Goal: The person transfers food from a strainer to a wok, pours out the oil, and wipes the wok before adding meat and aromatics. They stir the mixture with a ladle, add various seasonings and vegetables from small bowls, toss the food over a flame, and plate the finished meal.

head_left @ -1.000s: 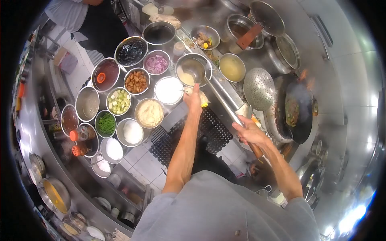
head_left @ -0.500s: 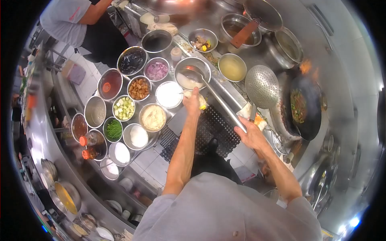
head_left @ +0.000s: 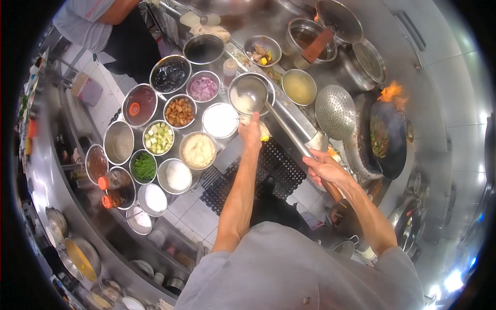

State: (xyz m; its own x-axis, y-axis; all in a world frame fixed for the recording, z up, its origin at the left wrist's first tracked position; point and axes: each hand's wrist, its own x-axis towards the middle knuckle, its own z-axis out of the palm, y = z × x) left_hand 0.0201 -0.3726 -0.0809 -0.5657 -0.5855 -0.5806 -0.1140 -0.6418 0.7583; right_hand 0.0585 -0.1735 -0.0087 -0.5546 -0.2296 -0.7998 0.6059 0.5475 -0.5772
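My right hand (head_left: 326, 168) is closed around the long handle of a ladle (head_left: 289, 129). The ladle's round head lies inside a steel bowl (head_left: 232, 102) that has some pale content at its bottom. My left hand (head_left: 251, 132) grips the near rim of that bowl, and a pale cloth (head_left: 262, 127) with a yellow spot shows beside the fingers. Just left of the bowl stands a container of white powder or grains (head_left: 220, 120). Behind the ladle handle lies a large perforated strainer (head_left: 335, 112).
Flames (head_left: 393, 93) rise behind a dark wok (head_left: 395, 155) holding chopped food at right. Ingredient containers crowd the left, including purple onion (head_left: 202, 89), green herbs (head_left: 143, 166) and red-capped bottles (head_left: 114, 181). A bowl of yellowish liquid (head_left: 299, 87) sits ahead. A co-worker (head_left: 85, 26) stands upper left.
The ladle has tipped and its head now shows lower in the bowl, covering more of the content. My right hand has shifted slightly right and down. Flames by the wok are larger.
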